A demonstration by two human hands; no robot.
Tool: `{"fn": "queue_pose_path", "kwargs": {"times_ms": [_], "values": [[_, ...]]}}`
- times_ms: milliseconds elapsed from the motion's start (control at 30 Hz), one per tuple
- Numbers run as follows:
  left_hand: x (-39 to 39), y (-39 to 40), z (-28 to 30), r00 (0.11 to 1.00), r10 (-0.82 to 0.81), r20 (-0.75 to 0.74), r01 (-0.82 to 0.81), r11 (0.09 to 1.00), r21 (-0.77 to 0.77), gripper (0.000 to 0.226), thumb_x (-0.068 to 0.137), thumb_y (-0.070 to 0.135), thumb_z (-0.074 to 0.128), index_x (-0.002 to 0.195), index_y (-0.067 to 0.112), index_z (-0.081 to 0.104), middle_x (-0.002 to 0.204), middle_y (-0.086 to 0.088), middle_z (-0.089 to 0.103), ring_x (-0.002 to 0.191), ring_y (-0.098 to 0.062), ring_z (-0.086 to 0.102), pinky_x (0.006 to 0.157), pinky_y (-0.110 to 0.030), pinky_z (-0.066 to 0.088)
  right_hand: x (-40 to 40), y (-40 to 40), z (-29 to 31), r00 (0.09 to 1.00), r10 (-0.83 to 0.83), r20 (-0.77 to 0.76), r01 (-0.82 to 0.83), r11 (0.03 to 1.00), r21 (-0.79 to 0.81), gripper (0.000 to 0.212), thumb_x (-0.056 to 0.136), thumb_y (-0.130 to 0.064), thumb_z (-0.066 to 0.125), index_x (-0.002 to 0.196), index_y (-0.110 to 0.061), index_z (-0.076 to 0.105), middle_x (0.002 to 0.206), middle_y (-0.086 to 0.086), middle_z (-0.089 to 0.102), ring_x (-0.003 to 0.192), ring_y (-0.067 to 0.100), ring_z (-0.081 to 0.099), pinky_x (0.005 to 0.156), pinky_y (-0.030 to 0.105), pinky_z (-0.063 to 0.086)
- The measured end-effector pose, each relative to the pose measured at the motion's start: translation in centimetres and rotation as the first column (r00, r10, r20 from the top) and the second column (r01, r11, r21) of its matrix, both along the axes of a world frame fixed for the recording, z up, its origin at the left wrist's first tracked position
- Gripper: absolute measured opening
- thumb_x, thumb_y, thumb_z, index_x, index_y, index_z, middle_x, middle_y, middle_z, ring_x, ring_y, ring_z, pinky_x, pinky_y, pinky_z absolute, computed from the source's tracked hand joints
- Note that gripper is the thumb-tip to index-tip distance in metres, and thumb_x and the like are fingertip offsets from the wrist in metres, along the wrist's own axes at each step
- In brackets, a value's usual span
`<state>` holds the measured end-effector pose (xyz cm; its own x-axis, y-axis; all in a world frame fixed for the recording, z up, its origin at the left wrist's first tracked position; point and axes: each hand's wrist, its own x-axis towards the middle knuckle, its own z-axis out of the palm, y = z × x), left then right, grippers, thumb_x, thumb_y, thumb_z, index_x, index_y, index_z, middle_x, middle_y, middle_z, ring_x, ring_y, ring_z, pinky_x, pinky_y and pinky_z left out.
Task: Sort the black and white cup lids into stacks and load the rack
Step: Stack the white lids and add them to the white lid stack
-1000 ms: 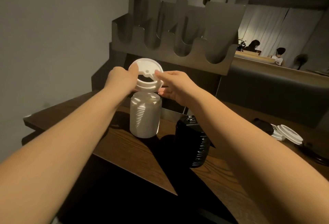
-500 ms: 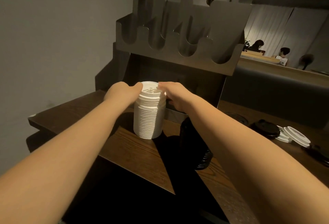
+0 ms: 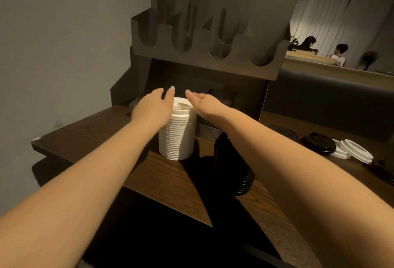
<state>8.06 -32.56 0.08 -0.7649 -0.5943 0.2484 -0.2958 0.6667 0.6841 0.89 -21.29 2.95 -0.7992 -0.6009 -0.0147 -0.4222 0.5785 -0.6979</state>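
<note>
A tall stack of white lids (image 3: 177,137) stands on the wooden counter (image 3: 166,178) below the metal rack (image 3: 204,54). My left hand (image 3: 152,106) lies against the stack's upper left side with its fingers straight. My right hand (image 3: 203,104) is at the stack's upper right edge, fingers extended, holding nothing. A stack of black lids (image 3: 236,169) stands to the right of the white one, partly hidden behind my right forearm. Loose white lids (image 3: 354,150) and a black lid (image 3: 319,145) lie at the far right of the counter.
The rack has several U-shaped slots along its front. A grey wall is on the left. The counter's front edge cuts diagonally below the stacks. Two people sit far off at the back right.
A white lid held tilted above the stack a second ago was set on top. Both hands have since let go and straightened their fingers beside the stack.
</note>
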Motion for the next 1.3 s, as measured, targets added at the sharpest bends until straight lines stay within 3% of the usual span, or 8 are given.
{"fn": "queue_pose_path", "kwargs": {"times_ms": [400, 533, 733, 867, 967, 1033, 1133, 1300], "values": [[-4.0, 10.8, 3.5, 0.934, -0.226, -0.275, 0.192, 0.97, -0.146, 0.06, 0.1, 0.052, 0.022, 0.137, 0.013, 0.048, 0.151, -0.007, 0.04, 0.148, -0.023, 0.013, 0.116, -0.049, 0.024, -2.1, 10.6, 0.7, 0.994, -0.032, -0.102, -0.006, 0.935, -0.353, 0.058, 0.1, -0.05, 0.027, 0.147, -0.018, 0.034, 0.152, 0.0, 0.037, 0.139, 0.016, 0.033, 0.117, 0.036, 0.02], [-5.9, 17.2, 3.3, 0.888, -0.376, -0.264, 0.348, 0.926, -0.149, 0.06, 0.099, 0.053, 0.022, 0.132, 0.014, 0.052, 0.15, -0.005, 0.041, 0.148, -0.02, 0.01, 0.117, -0.049, 0.023, -3.2, 17.2, -0.2, 0.988, -0.114, -0.105, 0.065, 0.92, -0.387, 0.047, 0.104, -0.038, 0.026, 0.144, -0.017, 0.037, 0.141, -0.004, 0.044, 0.126, 0.004, 0.038, 0.107, 0.022, 0.024], [-6.7, 27.8, 1.8, 0.847, -0.481, -0.227, 0.521, 0.836, 0.173, 0.057, 0.102, 0.049, 0.016, 0.107, 0.017, 0.063, 0.112, -0.001, 0.061, 0.13, -0.022, 0.044, 0.11, -0.041, 0.034, -6.2, 26.4, -3.8, 0.939, -0.342, 0.036, 0.334, 0.882, -0.333, 0.096, 0.073, -0.086, 0.02, 0.141, -0.023, 0.045, 0.145, 0.003, 0.047, 0.134, 0.018, 0.041, 0.114, 0.046, 0.029], [-8.9, 32.3, -0.9, 0.839, -0.522, -0.15, 0.543, 0.797, 0.263, 0.053, 0.101, 0.05, 0.014, 0.081, 0.025, 0.056, 0.097, 0.003, 0.061, 0.122, -0.022, 0.05, 0.108, -0.04, 0.035, -7.7, 31.9, -6.5, 0.893, -0.416, 0.172, 0.45, 0.826, -0.338, 0.056, 0.099, -0.056, 0.022, 0.134, -0.021, 0.048, 0.123, -0.008, 0.055, 0.115, 0.009, 0.049, 0.111, 0.034, 0.03], [-11.2, 35.2, -3.6, 0.822, -0.568, -0.04, 0.553, 0.78, 0.293, 0.054, 0.101, 0.051, 0.013, 0.086, 0.022, 0.056, 0.124, -0.01, 0.058, 0.126, -0.027, 0.046, 0.108, -0.042, 0.034, -8.6, 35.6, -8.7, 0.848, -0.444, 0.289, 0.527, 0.761, -0.379, 0.048, 0.101, -0.049, 0.027, 0.138, -0.023, 0.045, 0.137, -0.004, 0.051, 0.12, 0.012, 0.05, 0.11, 0.033, 0.033], [-13.0, 36.5, -5.6, 0.816, -0.577, 0.036, 0.543, 0.786, 0.294, 0.061, 0.1, 0.052, 0.013, 0.109, 0.013, 0.059, 0.132, -0.013, 0.054, 0.129, -0.03, 0.044, 0.108, -0.043, 0.034, -9.3, 37.4, -9.8, 0.826, -0.518, 0.224, 0.564, 0.773, -0.291, 0.055, 0.101, -0.049, 0.022, 0.142, -0.019, 0.043, 0.146, 0.004, 0.045, 0.131, 0.021, 0.044, 0.114, 0.039, 0.029], [-15.7, 37.5, -7.9, 0.795, -0.585, 0.161, 0.552, 0.808, 0.207, 0.062, 0.1, 0.051, 0.012, 0.146, 0.017, 0.038, 0.156, -0.008, 0.03, 0.147, -0.028, 0.012, 0.118, -0.047, 0.017, -10.4, 39.5, -10.9, 0.82, -0.566, 0.087, 0.573, 0.81, -0.122, 0.05, 0.104, -0.041, 0.018, 0.128, -0.014, 0.053, 0.135, 0.012, 0.053, 0.127, 0.026, 0.048, 0.107, 0.034, 0.031], [-18.6, 38.6, -9.0, 0.744, -0.597, 0.299, 0.625, 0.781, 0.002, 0.057, 0.101, 0.05, 0.013, 0.147, 0.026, 0.036, 0.161, 0.001, 0.014, 0.149, -0.026, -0.002, 0.119, -0.05, 0.008, -13.4, 41.5, -12.0, 0.789, -0.61, -0.074, 0.61, 0.792, -0.028, 0.058, 0.102, -0.048, 0.017, 0.12, -0.013, 0.059, 0.122, 0.01, 0.06, 0.118, 0.027, 0.053, 0.102, 0.041, 0.037]]}}
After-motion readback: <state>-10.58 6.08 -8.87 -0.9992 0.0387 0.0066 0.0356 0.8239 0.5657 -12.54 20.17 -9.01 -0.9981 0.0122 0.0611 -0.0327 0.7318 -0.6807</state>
